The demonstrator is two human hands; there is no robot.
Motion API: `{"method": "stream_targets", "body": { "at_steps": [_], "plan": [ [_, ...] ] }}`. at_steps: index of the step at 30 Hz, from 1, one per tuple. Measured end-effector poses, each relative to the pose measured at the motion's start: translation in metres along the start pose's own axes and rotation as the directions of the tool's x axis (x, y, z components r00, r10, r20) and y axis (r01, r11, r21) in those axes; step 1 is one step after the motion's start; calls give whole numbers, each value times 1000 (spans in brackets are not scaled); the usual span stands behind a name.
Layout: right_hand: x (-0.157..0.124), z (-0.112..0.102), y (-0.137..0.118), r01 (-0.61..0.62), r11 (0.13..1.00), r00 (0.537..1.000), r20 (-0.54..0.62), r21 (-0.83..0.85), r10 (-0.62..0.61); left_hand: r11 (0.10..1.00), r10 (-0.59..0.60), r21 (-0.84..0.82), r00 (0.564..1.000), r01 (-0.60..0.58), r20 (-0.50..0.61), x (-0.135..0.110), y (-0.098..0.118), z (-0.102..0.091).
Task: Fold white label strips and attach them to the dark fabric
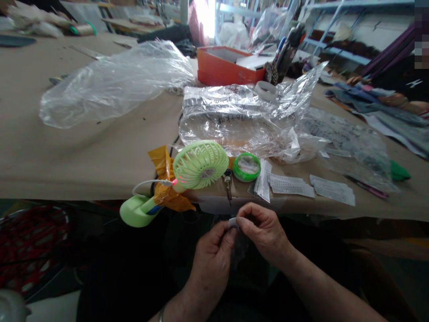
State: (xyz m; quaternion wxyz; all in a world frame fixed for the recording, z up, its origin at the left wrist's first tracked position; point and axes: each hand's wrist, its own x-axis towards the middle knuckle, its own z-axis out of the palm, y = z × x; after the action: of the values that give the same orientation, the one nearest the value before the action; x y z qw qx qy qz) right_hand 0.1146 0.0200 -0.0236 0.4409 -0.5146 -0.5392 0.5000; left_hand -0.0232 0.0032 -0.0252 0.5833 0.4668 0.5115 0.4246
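Both my hands are together in front of the surface, below its front edge. Left hand: thumb and forefinger pinched on a small white piece. Right hand: thumb and forefinger pinched at the piece's right end, other fingers curled. The piece is thus between the 2 hands, off the surface. It is too small and blurred to tell whether it is paper or cloth.

Progress (my judgement): work on this piece is under way, unfinished; it is not yet set down. 2 printed strips lie apart on the surface, neither touched by my hands.

Around: green round tin with pale contents, small clear packet beside it. Behind: crumpled clear plastic, tape roll, orange box. Another person's hand is at far right.

Obstructions: green fan at the front edge limits reach leftward; pointed metal tool lies just beyond my fingers, tip towards me.
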Motion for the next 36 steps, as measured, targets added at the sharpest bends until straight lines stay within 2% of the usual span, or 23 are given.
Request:
{"method": "stream_targets", "body": {
  "at_steps": [3,8,15,24,36],
  "plan": [
    [6,1,-3,86,988,995,-35,-130,-92,985,125,127,991,-118,-49,7,4,-5],
    [12,4,-6,165,965,983,-49,-203,-179,914,297,310,952,-261,-75,17,8,-12],
    [15,3,-8,218,938,970,-45,-270,-238,843,409,409,911,-350,-62,23,11,-14],
    [18,3,-6,235,927,964,-54,-293,-261,840,412,412,909,-352,-65,26,12,-14],
    [19,5,-2,213,937,965,-92,-277,-247,882,326,384,942,-272,-81,32,14,-13]
  ]
}}
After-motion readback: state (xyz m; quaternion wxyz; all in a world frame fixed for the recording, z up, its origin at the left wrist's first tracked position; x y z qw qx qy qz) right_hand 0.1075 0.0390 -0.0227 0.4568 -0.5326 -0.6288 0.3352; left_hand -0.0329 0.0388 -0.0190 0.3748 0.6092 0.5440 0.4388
